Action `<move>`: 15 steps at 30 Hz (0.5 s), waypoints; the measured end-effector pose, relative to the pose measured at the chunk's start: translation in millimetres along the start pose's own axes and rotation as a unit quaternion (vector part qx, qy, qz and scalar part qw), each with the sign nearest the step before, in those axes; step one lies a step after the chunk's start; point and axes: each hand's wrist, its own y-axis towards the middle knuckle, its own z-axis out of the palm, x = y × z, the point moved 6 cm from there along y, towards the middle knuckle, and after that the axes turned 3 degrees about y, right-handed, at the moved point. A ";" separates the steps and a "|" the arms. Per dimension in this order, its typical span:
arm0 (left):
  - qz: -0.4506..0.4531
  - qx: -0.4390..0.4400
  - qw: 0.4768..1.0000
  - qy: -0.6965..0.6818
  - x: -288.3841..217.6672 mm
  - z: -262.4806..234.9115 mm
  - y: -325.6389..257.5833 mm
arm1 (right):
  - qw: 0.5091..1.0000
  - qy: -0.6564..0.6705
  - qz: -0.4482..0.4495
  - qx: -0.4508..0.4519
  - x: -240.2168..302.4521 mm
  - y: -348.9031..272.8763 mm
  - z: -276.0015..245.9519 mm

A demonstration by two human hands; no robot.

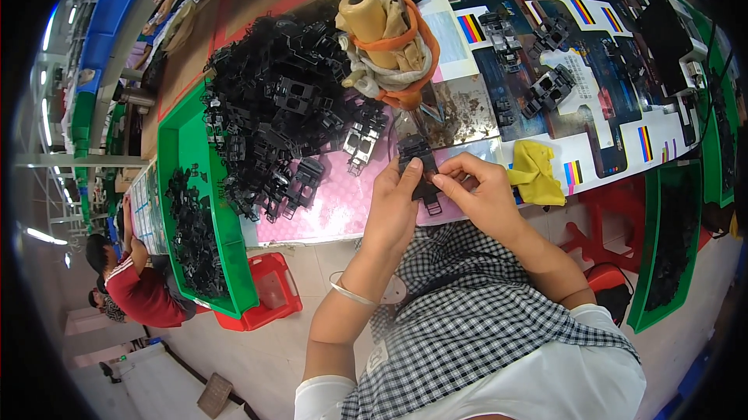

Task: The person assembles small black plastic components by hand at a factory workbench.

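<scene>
Near the front edge of the table my left hand is closed around a black plastic bracket-like part, thumb lying across its face. A small frame-shaped end of the part pokes out below, toward my apron. My right hand comes in from the other side, thumb and forefinger pinched together against the part's right edge. What sits between those fingertips is too small to make out. Just left of my hands lies a similar part with a shiny silver face. Beyond it a big heap of black plastic parts covers the pink mat.
Behind my hands stands a tool holder wrapped in orange and beige cloth. A yellow cloth lies right of my right hand. Several finished-looking parts rest on printed sheets. Green bins flank the table; another person sits far left.
</scene>
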 end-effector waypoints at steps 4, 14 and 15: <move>0.000 0.008 1.000 0.006 -0.6 -0.6 4.5 | 1.000 0.011 0.000 -0.006 1.2 2.3 -0.6; -0.010 0.003 1.000 0.015 -1.0 -0.2 8.8 | 1.000 0.008 -0.014 -0.016 3.5 5.7 -2.1; -0.014 0.001 1.000 0.020 -1.2 -0.1 8.7 | 1.000 0.014 -0.018 -0.018 2.8 5.9 -2.0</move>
